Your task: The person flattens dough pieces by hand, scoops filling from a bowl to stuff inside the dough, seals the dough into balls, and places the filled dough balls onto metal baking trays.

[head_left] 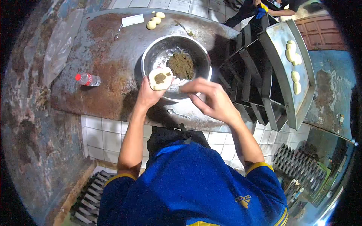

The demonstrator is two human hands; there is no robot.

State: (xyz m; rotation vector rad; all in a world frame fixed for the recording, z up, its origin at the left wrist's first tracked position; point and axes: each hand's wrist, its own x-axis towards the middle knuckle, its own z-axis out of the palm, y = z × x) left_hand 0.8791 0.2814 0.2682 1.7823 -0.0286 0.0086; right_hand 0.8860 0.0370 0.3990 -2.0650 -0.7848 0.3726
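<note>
My left hand [148, 94] is closed on a round, flattened piece of pale dough [161, 86] at the near left rim of a metal bowl. A small heap of brown filling [160, 78] lies in the middle of that dough. Over the bowl's near right side hovers my right hand [214, 100], thumb and bent fingers apart, with nothing visible between them; its fingertips are slightly blurred. Inside the large metal bowl [207, 56] sits a mound of crumbly brown filling [181, 66]. A spoon [178, 113] rests on the worn table just below the bowl.
Several dough balls [151, 25] lie at the table's far side, near a white card [132, 20] and another spoon [116, 37]. A red-capped bottle [88, 80] stands left. Stacked metal trays [269, 49] rise at right, the top one bearing dough pieces [291, 51]. A person [245, 11] is beyond.
</note>
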